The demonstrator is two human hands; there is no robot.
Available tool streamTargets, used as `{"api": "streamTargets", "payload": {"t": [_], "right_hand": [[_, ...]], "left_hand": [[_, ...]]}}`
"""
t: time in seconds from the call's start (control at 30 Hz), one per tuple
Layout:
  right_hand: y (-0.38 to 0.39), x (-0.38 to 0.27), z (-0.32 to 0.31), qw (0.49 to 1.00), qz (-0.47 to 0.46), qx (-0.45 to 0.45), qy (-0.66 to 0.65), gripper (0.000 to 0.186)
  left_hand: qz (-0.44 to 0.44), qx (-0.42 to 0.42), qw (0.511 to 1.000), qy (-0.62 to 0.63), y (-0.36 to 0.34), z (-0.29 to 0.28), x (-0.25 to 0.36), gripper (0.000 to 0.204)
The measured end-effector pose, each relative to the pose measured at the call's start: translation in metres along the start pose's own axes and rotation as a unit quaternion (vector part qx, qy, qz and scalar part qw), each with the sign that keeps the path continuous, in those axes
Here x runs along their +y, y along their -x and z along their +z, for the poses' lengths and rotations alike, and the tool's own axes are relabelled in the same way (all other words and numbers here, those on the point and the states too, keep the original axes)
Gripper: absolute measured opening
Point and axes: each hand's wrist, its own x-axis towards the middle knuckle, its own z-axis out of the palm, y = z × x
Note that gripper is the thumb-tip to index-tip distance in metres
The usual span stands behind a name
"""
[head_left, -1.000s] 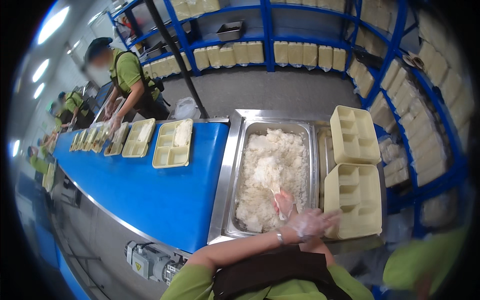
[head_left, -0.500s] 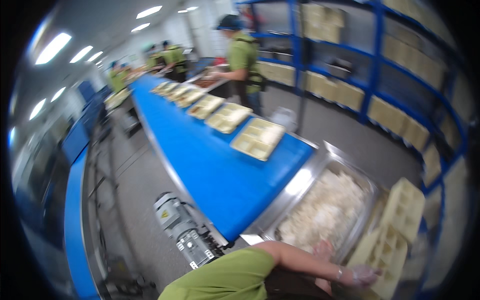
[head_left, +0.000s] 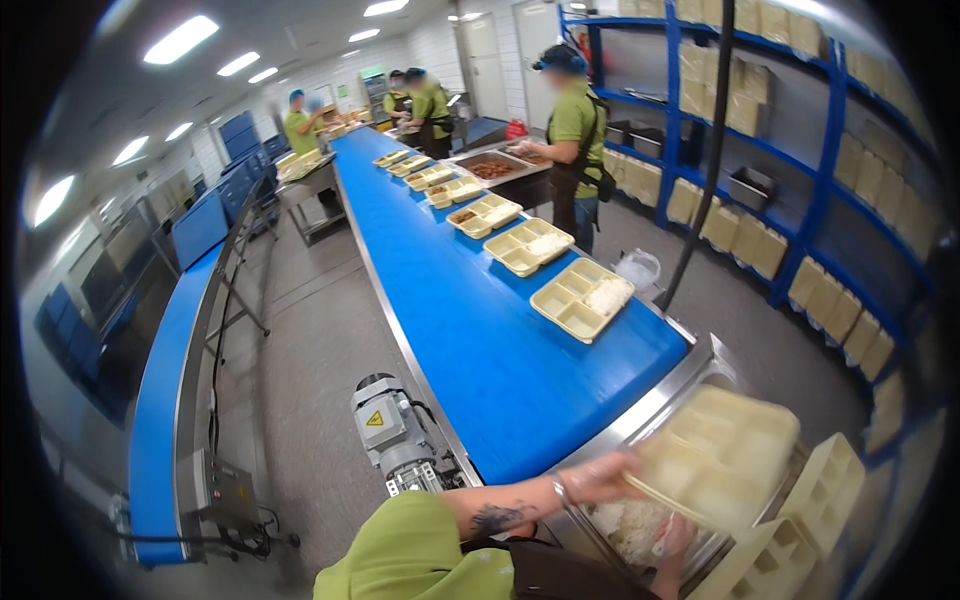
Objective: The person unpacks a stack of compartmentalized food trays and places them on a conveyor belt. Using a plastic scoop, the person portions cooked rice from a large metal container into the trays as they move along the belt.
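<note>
Left hand [head_left: 600, 476] has the cream compartment tray [head_left: 715, 440] by its left edge, up over the rice pan [head_left: 708, 553]. Fingers look closed in a pinch on that edge; blur hides exact thumb placement. Right hand [head_left: 676, 540] is low over the rice [head_left: 630, 525], just beneath the tray; finger state: can't tell, partly hidden and blurred.

Handling notes, judgement only: one-edge grip probably lets the far side droop, so pinch firmly near mid-edge and hold the tray level. Don't squeeze hard; thin walls likely flex. Fingertips best on the rim, out of the compartments. Leave clearance above the right hand and the tray stacks [head_left: 825, 490] at right. For orientation, match the nearest tray [head_left: 578, 321] on the blue belt [head_left: 420, 270]: its rice portion sits in the long compartment, right side.
</note>
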Motion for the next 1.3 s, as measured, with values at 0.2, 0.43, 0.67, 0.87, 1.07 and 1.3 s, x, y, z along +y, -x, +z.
{"api": "streamTargets", "payload": {"t": [0.2, 0.43, 0.67, 0.87, 1.07, 1.3], "right_hand": [[-0.024, -0.002, 0.005, 0.995, -0.042, 0.004, 0.091, 0.014], [-0.002, -0.05, 0.034, 0.972, -0.078, 0.045, 0.217, 0.037], [0.014, -0.071, 0.068, 0.761, -0.009, 0.103, 0.641, 0.046], [0.013, -0.056, 0.026, 0.928, -0.139, 0.076, 0.337, 0.04], [0.017, -0.065, 0.021, 0.978, 0.07, -0.051, 0.189, 0.033], [0.015, -0.068, 0.005, 0.99, 0.031, -0.006, 0.138, 0.029]], "left_hand": [[0.133, 0.228, 0.96, -0.089, 0.026, -0.116, 0.052, 0.046], [0.117, 0.208, 0.939, -0.246, -0.034, -0.083, 0.02, 0.073], [0.066, 0.145, 0.972, -0.173, -0.077, -0.072, -0.016, 0.065], [-0.005, 0.089, 0.988, -0.126, -0.068, -0.12, -0.005, 0.067], [0.012, 0.059, 0.985, -0.161, -0.054, -0.106, -0.002, 0.068], [-0.021, 0.13, 0.988, -0.08, -0.047, -0.139, -0.001, 0.054]]}}
